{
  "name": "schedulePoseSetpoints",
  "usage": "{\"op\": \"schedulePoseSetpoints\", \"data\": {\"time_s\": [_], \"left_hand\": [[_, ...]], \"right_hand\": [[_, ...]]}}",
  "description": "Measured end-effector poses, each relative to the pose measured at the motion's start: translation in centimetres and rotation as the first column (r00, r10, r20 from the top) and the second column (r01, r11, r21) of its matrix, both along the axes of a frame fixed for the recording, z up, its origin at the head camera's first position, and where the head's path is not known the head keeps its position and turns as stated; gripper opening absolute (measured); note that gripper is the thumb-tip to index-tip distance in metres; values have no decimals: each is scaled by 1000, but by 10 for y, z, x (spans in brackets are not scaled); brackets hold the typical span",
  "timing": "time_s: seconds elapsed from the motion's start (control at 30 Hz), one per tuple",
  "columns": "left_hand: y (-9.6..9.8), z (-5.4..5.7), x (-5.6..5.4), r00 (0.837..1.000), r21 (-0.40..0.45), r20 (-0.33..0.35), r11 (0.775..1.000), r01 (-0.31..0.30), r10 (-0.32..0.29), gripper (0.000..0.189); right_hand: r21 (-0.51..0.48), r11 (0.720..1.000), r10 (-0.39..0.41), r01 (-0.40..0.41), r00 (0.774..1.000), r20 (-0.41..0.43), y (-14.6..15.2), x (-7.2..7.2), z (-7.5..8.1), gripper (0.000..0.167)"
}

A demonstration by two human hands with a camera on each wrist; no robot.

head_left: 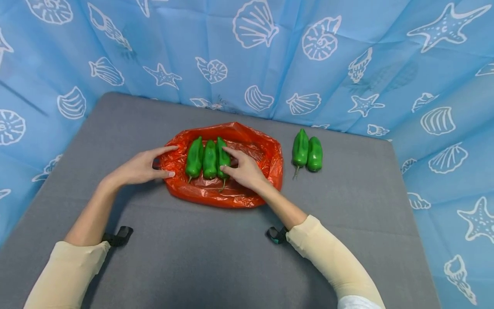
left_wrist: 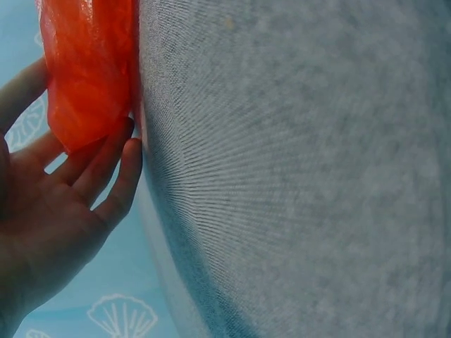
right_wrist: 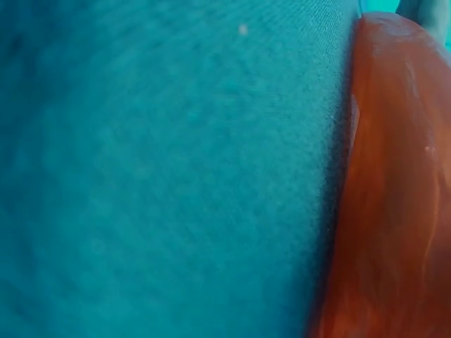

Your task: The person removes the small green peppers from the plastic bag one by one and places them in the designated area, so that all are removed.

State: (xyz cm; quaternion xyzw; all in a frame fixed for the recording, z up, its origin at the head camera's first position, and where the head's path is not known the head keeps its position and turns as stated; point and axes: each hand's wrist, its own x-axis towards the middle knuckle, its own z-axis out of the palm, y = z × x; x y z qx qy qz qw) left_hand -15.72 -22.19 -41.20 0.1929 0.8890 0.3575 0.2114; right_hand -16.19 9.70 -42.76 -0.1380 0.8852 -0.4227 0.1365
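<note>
A red plastic bag [head_left: 227, 201] lies spread wide on the grey table, its rim raised like a shallow bowl. Inside it three green peppers line up side by side: a left pepper [head_left: 194, 158], a middle pepper [head_left: 210, 159] and a right pepper [head_left: 222, 155]. My right hand [head_left: 245, 170] reaches over the bag's right part and holds the right pepper between thumb and index finger; its other fingers are hidden. At the bag's left end my left hand [head_left: 140, 166] holds the rim, thumb and index finger over it, other fingers against the outside [left_wrist: 106, 158].
Two more green peppers, a longer one [head_left: 300, 148] and a shorter one [head_left: 314, 154], lie together on the table [head_left: 359, 206] right of the bag. A blue curtain [head_left: 270, 77] with white shell prints hangs behind the table and along its sides.
</note>
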Motion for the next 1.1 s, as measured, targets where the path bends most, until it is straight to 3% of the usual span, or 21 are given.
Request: {"op": "schedulePoseSetpoints", "data": {"time_s": [0.4,0.67,1.1], "left_hand": [[3,3,1,1000,0,11,1000,-12,12,76],[-1,1,2,1000,-6,13,1000,-5,5,76],[1,2,1,1000,-15,21,1000,-4,5,77]], "right_hand": [[135,988,85,-79,995,-43,-2,1,-2,84],[100,993,70,-67,997,-26,1,3,-2,75],[50,998,39,-37,998,-44,10,3,1,75]]}}
